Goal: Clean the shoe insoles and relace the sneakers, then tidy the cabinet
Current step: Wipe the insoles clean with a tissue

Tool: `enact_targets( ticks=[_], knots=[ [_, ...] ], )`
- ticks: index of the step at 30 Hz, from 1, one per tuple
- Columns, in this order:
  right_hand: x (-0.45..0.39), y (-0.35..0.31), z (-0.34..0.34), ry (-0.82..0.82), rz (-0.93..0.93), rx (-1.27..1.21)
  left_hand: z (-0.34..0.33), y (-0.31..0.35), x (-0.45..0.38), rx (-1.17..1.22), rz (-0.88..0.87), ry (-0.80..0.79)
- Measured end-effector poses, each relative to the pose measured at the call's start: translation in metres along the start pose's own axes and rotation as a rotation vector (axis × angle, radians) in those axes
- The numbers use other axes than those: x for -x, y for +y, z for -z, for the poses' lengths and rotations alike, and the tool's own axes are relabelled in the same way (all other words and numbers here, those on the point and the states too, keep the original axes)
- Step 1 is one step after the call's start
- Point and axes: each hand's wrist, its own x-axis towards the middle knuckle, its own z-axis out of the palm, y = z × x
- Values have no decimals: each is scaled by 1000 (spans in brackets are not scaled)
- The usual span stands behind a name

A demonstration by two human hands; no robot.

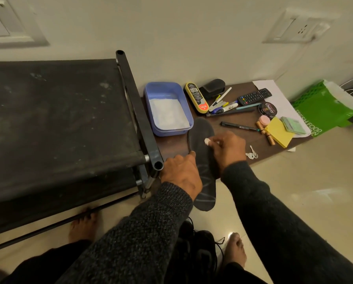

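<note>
Both your hands are on one dark insole (202, 160), which lies half on the brown board (243, 119), heel end hanging over the floor: your left hand (180, 177) grips its edge, your right hand (228, 149) pinches a small white wad (207, 141) against it. Just beyond, one blue tub (151, 93) holds white powder (167, 113) — no lid. Two black sneakers (198, 249) sit between your feet — one shoe rack (54, 124) stands left.

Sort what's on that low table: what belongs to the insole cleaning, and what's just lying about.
In use: insole, held by the left hand; white wad, pinched by the right hand; blue tub of white powder; sneakers on the floor.

Lying about: remote, pens, sticky notes, keys, polish tin.
</note>
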Motion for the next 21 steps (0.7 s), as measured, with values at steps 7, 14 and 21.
enact_targets(
  ticks=[7, 14, 21],
  knots=[
    [67, 9, 3, -61, 101, -7, 2, -2, -3, 14, -12, 7],
    [50, 5, -2, -36, 62, -71, 5, -8, -3, 79, -13, -63],
    [114, -2, -1, -69, 247, -9, 3, -6, -5, 3, -9, -156]
  ],
)
